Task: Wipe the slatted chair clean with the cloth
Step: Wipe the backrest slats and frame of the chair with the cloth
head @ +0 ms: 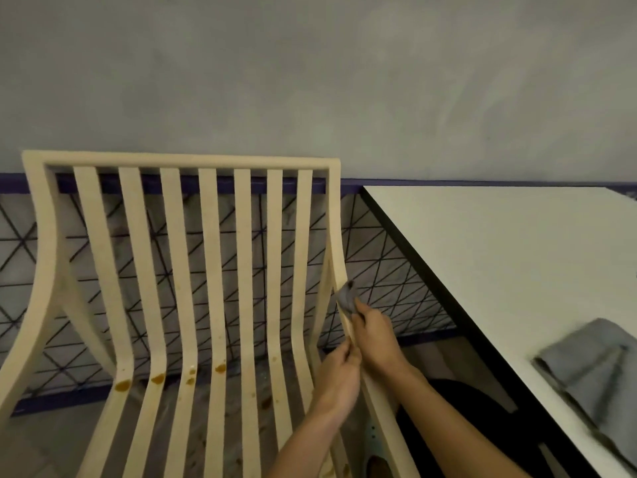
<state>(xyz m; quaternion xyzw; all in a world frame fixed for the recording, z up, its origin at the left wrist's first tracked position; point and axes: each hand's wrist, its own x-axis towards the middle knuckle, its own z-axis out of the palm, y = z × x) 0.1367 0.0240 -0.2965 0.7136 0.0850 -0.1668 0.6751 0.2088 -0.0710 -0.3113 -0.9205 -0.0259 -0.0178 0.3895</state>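
- Slatted chair [210, 270]: slats run vertical, seat toward cam
- R hand [374, 331] pinches cloth [346, 296] against side rail [335, 250]
- L hand [339, 370] curled round rail just below

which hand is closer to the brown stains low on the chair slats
Left. The left hand grips the chair's side rail, level with the brown stains and to their right; the right hand is higher and farther right, holding the cloth against that rail.

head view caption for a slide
Right hand holds a grey cloth to the cream slatted chair's side rail; left hand grips the rail below.
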